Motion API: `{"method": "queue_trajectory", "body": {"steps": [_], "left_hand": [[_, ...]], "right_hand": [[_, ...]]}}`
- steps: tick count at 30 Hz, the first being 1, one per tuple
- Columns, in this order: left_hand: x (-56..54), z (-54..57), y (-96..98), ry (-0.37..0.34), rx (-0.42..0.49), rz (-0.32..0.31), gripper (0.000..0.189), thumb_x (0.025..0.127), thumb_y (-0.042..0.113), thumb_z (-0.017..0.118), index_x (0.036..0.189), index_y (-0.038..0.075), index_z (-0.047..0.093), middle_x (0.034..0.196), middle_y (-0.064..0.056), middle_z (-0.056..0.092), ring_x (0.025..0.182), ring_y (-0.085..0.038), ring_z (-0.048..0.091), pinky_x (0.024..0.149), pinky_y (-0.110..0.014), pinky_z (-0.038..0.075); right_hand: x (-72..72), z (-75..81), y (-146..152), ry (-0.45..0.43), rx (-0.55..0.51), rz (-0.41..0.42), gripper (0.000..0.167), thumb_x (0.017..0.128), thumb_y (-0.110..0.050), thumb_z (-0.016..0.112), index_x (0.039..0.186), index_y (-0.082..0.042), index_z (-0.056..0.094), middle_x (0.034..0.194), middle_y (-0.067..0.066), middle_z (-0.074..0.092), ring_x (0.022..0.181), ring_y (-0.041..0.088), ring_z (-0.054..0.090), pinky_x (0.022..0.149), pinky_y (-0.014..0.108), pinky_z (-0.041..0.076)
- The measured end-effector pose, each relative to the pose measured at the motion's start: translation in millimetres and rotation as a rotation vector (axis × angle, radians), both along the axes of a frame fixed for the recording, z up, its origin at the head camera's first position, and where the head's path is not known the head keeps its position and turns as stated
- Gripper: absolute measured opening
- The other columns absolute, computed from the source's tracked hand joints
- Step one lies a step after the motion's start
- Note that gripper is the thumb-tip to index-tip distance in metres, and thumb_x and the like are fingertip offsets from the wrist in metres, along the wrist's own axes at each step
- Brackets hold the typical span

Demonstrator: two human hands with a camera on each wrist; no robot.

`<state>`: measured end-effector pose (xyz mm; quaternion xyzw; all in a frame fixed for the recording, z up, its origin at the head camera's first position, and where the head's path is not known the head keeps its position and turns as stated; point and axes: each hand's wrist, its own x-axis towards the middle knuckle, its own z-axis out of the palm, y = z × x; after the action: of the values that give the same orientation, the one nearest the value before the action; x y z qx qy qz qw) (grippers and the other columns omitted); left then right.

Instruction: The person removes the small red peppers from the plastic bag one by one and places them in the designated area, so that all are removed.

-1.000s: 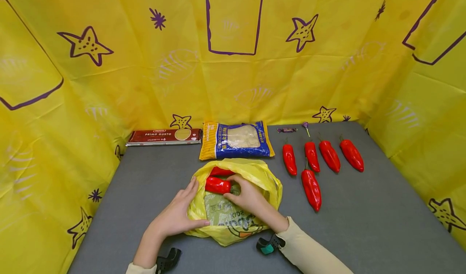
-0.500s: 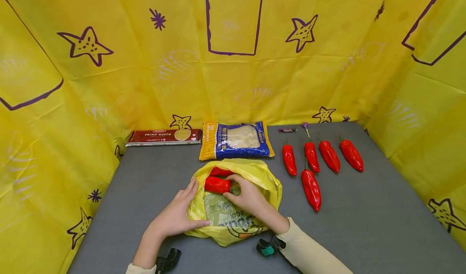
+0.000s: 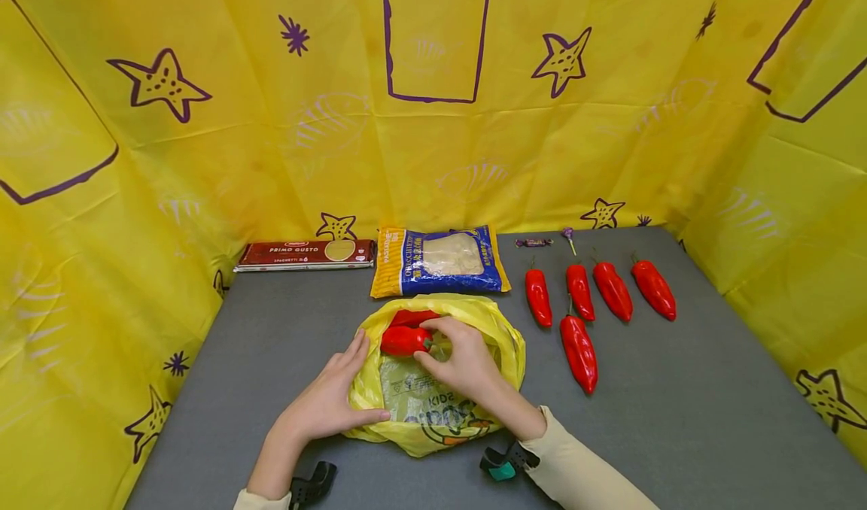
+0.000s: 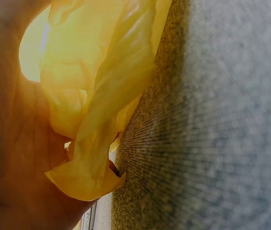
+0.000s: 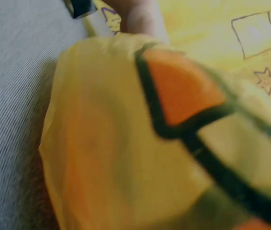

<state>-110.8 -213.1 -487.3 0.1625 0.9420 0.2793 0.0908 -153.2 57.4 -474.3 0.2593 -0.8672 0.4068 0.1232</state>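
Note:
A yellow plastic bag lies in the middle of the table with its mouth toward me. My left hand rests along its left rim, fingers straight and thumb stretched over the front of the opening. In the left wrist view the bag's folded film lies against the palm. Inside the bag mouth, my right hand pinches the stem end of a red pepper between thumb and fingers. Behind that one, more red shows, partly hidden. The right wrist view is mostly filled by the bag's printed side.
Several red peppers lie to the right of the bag. Behind are a blue and yellow pasta bag, a dark red spaghetti pack, a wrapped candy and a lollipop. A yellow patterned curtain surrounds the table.
The right hand and wrist have shifted slightly right and up. The held pepper has turned, so its green stem end now shows between the fingers. The left hand has stayed still.

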Motion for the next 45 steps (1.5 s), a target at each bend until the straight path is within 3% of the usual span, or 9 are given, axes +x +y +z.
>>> {"method": "queue_trajectory", "body": {"steps": [6,9,12,15,19,24,27,36,45], "left_hand": [[0.0,-0.3,-0.1,-0.005,-0.002,0.004,0.129,0.077,0.072,0.083,0.169,0.006,0.021,0.179,-0.009,0.011,0.147,-0.034,0.040,0.112,-0.061,0.044],[-0.1,-0.7,0.0,-0.010,-0.002,0.007,0.129,0.077,0.073,0.082,0.169,0.006,0.021,0.179,-0.009,0.011,0.148,-0.034,0.039,0.112,-0.061,0.044],[-0.2,-0.4,0.2,-0.016,0.001,0.009,0.129,0.077,0.073,0.083,0.169,0.006,0.021,0.179,-0.008,0.011,0.149,-0.035,0.038,0.113,-0.061,0.043],[-0.1,0.2,0.2,-0.022,0.004,0.009,0.129,0.077,0.072,0.083,0.169,0.006,0.020,0.179,-0.008,0.010,0.150,-0.036,0.037,0.114,-0.062,0.042],[-0.1,0.8,0.3,-0.028,0.002,0.012,0.130,0.077,0.073,0.083,0.170,0.007,0.020,0.179,-0.008,0.010,0.149,-0.036,0.037,0.114,-0.062,0.042],[-0.1,1.0,0.3,-0.027,-0.006,0.012,0.130,0.077,0.074,0.082,0.170,0.008,0.020,0.179,-0.008,0.010,0.147,-0.034,0.039,0.113,-0.061,0.043],[-0.2,0.8,0.1,-0.023,-0.006,0.010,0.130,0.077,0.073,0.082,0.170,0.008,0.020,0.179,-0.008,0.010,0.146,-0.034,0.039,0.113,-0.061,0.043],[-1.0,-0.8,-0.6,-0.013,-0.011,0.006,0.130,0.077,0.074,0.082,0.170,0.007,0.020,0.179,-0.008,0.011,0.147,-0.034,0.039,0.113,-0.060,0.044],[0.0,-0.4,-0.7,-0.007,-0.011,0.000,0.130,0.077,0.073,0.082,0.170,0.007,0.019,0.179,-0.008,0.010,0.147,-0.033,0.039,0.114,-0.059,0.043]], "right_hand": [[3.8,10.6,0.0,-0.001,-0.053,0.004,0.037,0.087,-0.021,0.088,0.120,-0.010,0.077,0.116,0.003,0.078,0.112,0.022,0.071,0.097,0.044,0.057],[6.9,16.2,0.7,-0.030,-0.101,0.007,0.037,0.087,-0.019,0.088,0.120,-0.010,0.078,0.117,0.002,0.078,0.111,0.024,0.070,0.093,0.046,0.056],[10.5,22.8,1.6,-0.059,-0.147,0.003,0.034,0.086,-0.018,0.088,0.118,-0.012,0.079,0.114,-0.001,0.078,0.100,0.022,0.069,0.083,0.046,0.056],[14.6,30.8,3.3,-0.095,-0.189,-0.005,0.031,0.086,-0.018,0.088,0.116,-0.015,0.080,0.105,-0.005,0.077,0.086,0.017,0.062,0.072,0.037,0.052],[18.3,40.3,6.8,-0.114,-0.233,-0.002,0.030,0.087,-0.018,0.087,0.116,-0.014,0.079,0.100,-0.006,0.074,0.081,0.013,0.059,0.066,0.031,0.048],[19.8,49.2,12.3,-0.102,-0.299,0.022,0.029,0.088,-0.016,0.086,0.115,-0.009,0.079,0.099,-0.001,0.075,0.083,0.024,0.062,0.066,0.036,0.048],[20.2,53.2,15.1,-0.111,-0.327,0.028,0.027,0.089,-0.015,0.085,0.115,-0.008,0.079,0.098,0.000,0.073,0.082,0.023,0.059,0.065,0.041,0.046],[18.7,60.8,22.7,-0.066,-0.381,0.053,0.028,0.092,-0.010,0.081,0.120,-0.006,0.078,0.101,0.004,0.074,0.083,0.017,0.056,0.067,0.028,0.044],[14.9,63.0,43.2,-0.029,-0.451,0.070,0.028,0.093,0.001,0.076,0.120,-0.001,0.076,0.108,0.012,0.074,0.088,0.023,0.058,0.067,0.031,0.043]]}}
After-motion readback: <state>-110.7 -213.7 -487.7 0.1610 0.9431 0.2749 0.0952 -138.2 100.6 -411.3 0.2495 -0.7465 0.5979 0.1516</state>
